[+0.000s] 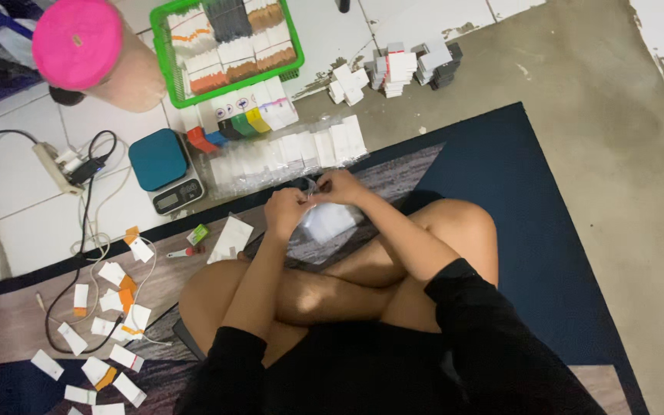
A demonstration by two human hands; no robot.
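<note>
Item in hand: small clear plastic bag (324,223), held over our crossed legs, its mouth pinched shut between left hand (284,211) and right hand (337,184), best kept level and taut, near the digital scale (164,169) and green basket (164,65).

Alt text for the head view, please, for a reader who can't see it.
Seated cross-legged on a rug, a person's left hand and right hand together hold a small clear plastic bag over the lap. Ahead lie a row of clear packets, a teal scale and a green basket.
</note>
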